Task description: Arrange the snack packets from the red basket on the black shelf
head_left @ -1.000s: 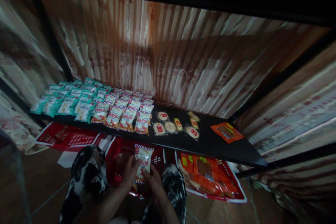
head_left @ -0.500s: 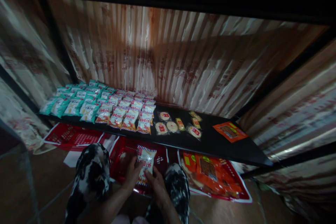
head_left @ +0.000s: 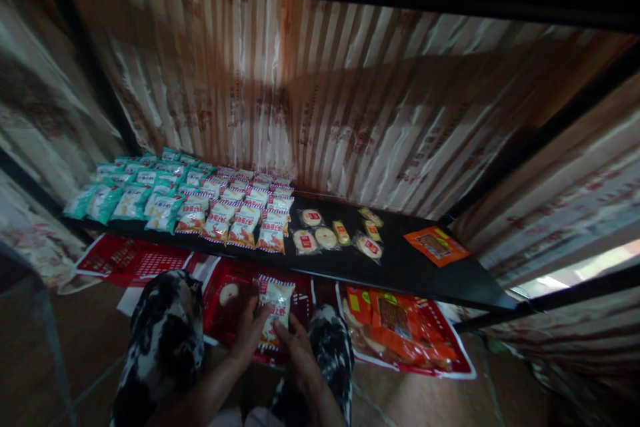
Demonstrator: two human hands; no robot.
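Between my knees, a white-and-orange snack bag (head_left: 276, 300) with a striped top edge is held upright over a red basket (head_left: 213, 310). My left hand (head_left: 249, 330) is closed on the bag's left side. From the right, my right hand (head_left: 296, 345) grips its lower right part, thumb across the front. A pale round packet (head_left: 229, 294) lies in the basket behind the bag. Rows of matching snack bags (head_left: 243, 223) stand on the black shelf (head_left: 400, 273) just beyond my hands.
Teal snack bags (head_left: 131, 201) fill the shelf's left end. Round wrapped biscuits (head_left: 326, 238) and an orange packet (head_left: 437, 245) lie to the right. Below are a red basket of orange packets (head_left: 395, 320) and another red basket (head_left: 125, 260). A striped curtain (head_left: 310, 93) hangs behind.
The view has shifted slightly, and the pale round packet in the basket shows more clearly. Both hands still hold the same snack bag, almost unmoved.
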